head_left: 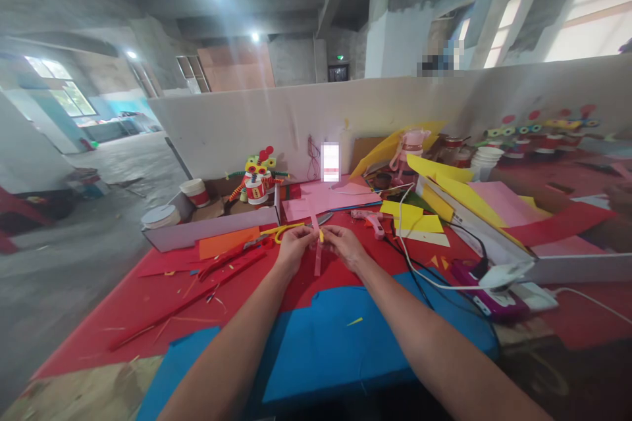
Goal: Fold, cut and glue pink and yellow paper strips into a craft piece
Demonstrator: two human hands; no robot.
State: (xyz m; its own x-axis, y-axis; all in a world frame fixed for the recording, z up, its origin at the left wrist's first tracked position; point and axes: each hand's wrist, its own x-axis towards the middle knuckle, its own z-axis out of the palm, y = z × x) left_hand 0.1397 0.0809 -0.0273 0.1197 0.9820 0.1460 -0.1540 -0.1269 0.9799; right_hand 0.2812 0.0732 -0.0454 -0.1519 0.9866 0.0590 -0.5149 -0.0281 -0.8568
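Both my hands meet over the red-covered table. My left hand (295, 248) is closed in a pinch on a narrow pink paper strip (317, 264), which runs away from me between the hands. The fingertips of my right hand (346, 248) are closed on a small yellow piece (321, 235), held against or just beside the strip; I cannot tell whether they touch. Yellow-handled scissors (282, 234) lie just beyond my left hand. A pink glue gun (370, 220) rests beyond my right hand.
Blue sheets (345, 348) cover the near edge. Red-handled scissors (210, 268) and an orange sheet (230, 242) lie left. A paper-cup figure (257, 187) stands in the left box. Yellow sheets (412, 216), a white cable (407, 256) and a purple power strip (486, 293) are right.
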